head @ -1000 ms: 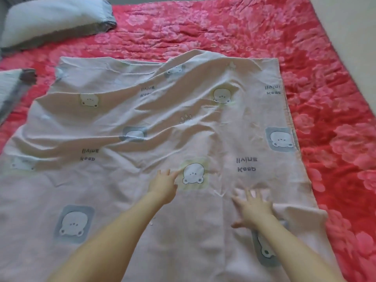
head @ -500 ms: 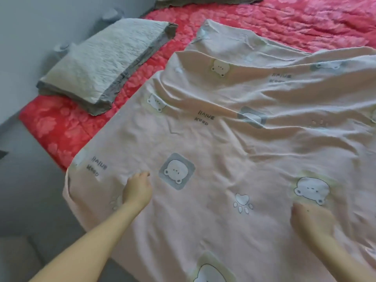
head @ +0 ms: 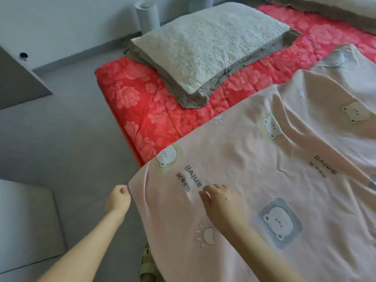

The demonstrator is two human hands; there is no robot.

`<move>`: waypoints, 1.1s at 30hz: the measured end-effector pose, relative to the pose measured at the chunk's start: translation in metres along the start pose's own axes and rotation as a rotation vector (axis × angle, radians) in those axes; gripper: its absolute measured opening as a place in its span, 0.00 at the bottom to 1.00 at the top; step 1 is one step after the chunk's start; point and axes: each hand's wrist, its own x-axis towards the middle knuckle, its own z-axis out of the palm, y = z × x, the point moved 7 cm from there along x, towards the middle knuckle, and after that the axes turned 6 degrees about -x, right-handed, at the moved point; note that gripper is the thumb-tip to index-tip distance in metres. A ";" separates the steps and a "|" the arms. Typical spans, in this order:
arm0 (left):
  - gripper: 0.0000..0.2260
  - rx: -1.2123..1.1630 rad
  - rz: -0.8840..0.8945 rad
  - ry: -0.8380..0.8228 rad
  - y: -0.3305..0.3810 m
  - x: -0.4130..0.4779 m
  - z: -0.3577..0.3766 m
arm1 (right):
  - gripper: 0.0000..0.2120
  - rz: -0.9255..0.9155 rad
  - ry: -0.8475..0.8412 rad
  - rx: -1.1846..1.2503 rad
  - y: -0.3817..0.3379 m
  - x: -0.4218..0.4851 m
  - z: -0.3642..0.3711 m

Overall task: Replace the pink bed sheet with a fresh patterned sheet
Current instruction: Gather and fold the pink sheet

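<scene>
Hands on the pale pink cloth sheet printed with bears, paws and lettering [head: 254,180]: laying is judged roughly half done.

The left hand [head: 119,200] is curled at the sheet's near corner, which appears to be pinched and held out over the grey floor [head: 50,139]. The right hand [head: 222,202] is laid on top of the sheet just beside it, fingers loosely bent, with nothing clamped. This sheet is taken to be the fresh patterned one. It is spread, creased, over the near part of the red floral quilted cover [head: 142,110]. The cover is left bare along the far side, where a white fleecy pillow with a grey border [head: 207,47] is lying. No removed plain pink sheet is seen. What is left, by this judgement, is for the sheet to be drawn across the bare strip, smoothed and tucked.
</scene>
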 end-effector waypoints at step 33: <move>0.15 -0.046 0.475 -0.766 0.034 -0.013 0.007 | 0.16 0.198 -0.434 0.332 -0.124 0.102 0.031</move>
